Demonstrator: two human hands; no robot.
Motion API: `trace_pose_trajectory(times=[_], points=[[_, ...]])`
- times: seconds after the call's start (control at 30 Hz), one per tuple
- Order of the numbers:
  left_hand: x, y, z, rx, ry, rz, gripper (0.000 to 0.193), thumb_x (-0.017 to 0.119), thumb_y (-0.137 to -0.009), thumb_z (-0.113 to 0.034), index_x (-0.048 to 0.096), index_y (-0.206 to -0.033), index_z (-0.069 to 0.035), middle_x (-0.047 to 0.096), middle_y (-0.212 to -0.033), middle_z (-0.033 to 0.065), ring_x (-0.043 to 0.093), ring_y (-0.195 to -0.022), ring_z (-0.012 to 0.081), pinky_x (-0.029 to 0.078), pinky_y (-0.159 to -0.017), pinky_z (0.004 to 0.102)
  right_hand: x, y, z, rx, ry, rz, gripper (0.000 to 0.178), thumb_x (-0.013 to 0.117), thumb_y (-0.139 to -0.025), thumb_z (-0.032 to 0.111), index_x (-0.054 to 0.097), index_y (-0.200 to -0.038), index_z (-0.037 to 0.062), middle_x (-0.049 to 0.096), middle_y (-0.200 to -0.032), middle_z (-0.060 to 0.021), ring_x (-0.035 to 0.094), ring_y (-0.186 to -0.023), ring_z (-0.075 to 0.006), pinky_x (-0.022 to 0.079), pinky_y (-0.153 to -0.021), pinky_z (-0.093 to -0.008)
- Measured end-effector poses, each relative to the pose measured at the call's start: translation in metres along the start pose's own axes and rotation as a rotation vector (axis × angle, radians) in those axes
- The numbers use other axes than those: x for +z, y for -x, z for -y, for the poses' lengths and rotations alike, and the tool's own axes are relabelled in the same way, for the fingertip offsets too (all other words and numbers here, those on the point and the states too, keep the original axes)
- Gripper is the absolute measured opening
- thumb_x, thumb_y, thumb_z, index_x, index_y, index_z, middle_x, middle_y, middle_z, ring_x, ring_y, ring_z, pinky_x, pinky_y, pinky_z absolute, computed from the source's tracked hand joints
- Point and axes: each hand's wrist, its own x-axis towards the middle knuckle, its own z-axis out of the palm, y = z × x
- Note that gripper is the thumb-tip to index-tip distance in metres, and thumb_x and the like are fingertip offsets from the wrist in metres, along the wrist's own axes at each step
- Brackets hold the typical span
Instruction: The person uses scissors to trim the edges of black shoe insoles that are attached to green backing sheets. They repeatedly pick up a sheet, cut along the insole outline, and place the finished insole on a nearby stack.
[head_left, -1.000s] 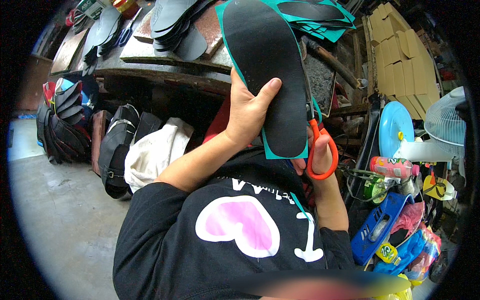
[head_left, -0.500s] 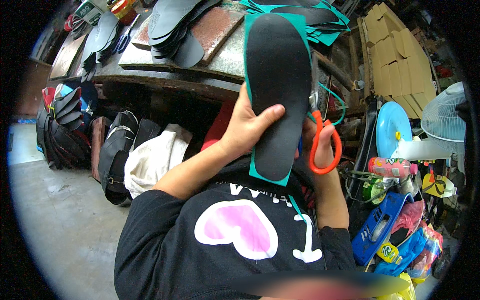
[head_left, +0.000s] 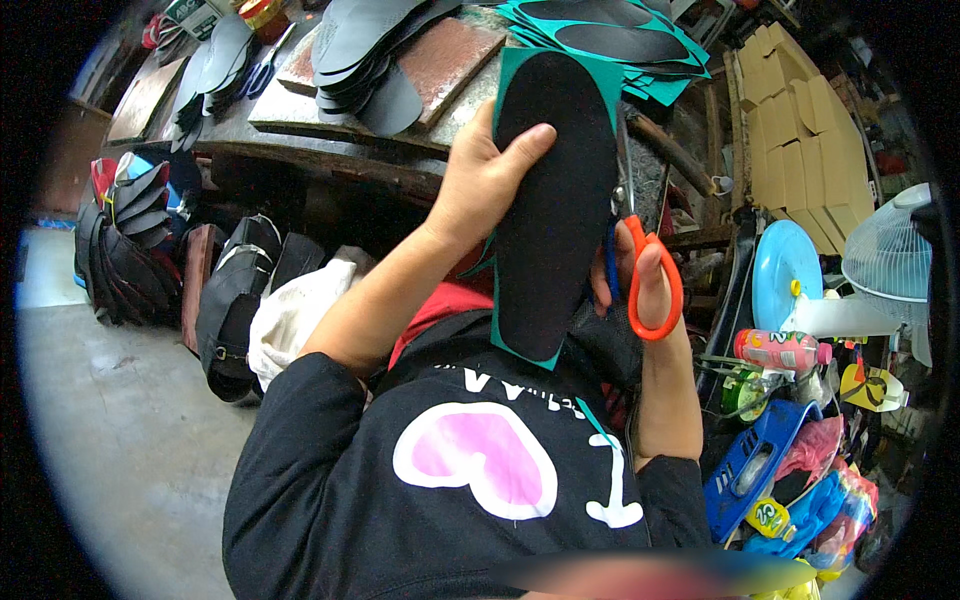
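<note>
My left hand grips a black insole backed with teal sheet, its thumb lying on the dark face and its fingers behind. The insole stands nearly upright in front of my chest. Teal margin shows at its top corners and along the lower left edge. In my right hand are scissors with orange handles, closed around by the fingers and thumb. Their blades point up along the insole's right edge; the insole partly hides them. A thin teal scrap lies on my black shirt.
Stacks of grey insoles and teal-backed black pieces lie on the workbench. Blue-handled scissors rest there too. Bundled black straps and a white cloth are at left. Cartons, a fan and bottles stand at right.
My left hand has shifted up the insole, which has dropped slightly and turned a little. The teal strip curling beyond the scissors at right no longer shows. The scissors stay near the right edge.
</note>
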Motion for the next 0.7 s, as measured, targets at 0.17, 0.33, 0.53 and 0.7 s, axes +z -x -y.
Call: trace_pose_trajectory(times=[0.17,0.33,0.53,0.7], points=[[0.007,0.002,0.0,0.077,0.087,0.056,0.038,0.063,-0.09,-0.019,0.048,-0.118,0.002,0.063,-0.097,0.0103,0.063,-0.081,0.0129,0.054,-0.069,0.026,0.006,-0.007,0.006,-0.058,-0.024,-0.067,0.096,0.032,-0.066,0.09,0.051,-0.099,0.0015,0.048,-0.055,-0.003,0.049,-0.05,-0.0113,0.041,-0.049,-0.0209],[-0.004,-0.004,-0.006,-0.004,0.06,0.119,0.038,0.063,-0.089,-0.02,0.05,-0.117,0.002,0.064,-0.096,0.0094,0.063,-0.081,0.0124,0.054,-0.069,0.0259,-0.011,0.0,0.015,0.069,0.046,0.163,0.099,0.028,-0.065,0.092,0.05,-0.098,0.0018,0.047,-0.055,-0.0028,0.047,-0.049,-0.0113,0.039,-0.047,-0.0214],[-0.005,-0.01,-0.004,0.002,-0.023,0.248,0.038,0.064,-0.088,-0.023,0.053,-0.115,0.001,0.064,-0.095,0.007,0.061,-0.08,0.0104,0.051,-0.068,0.0247,0.004,-0.008,0.009,-0.124,-0.003,-0.042,0.097,0.03,-0.066,0.091,0.05,-0.096,0.0014,0.048,-0.055,-0.0021,0.045,-0.044,-0.0107,0.037,-0.042,-0.0225],[-0.016,-0.017,-0.008,-0.099,-0.024,0.281,0.042,0.067,-0.087,-0.026,0.053,-0.117,0.0,0.063,-0.094,0.0056,0.06,-0.079,0.0097,0.051,-0.068,0.0236,-0.013,-0.002,0.016,0.006,-0.006,0.15,0.095,0.032,-0.067,0.09,0.05,-0.094,0.0008,0.047,-0.05,-0.0017,0.044,-0.039,-0.0112,0.036,-0.038,-0.0218]])
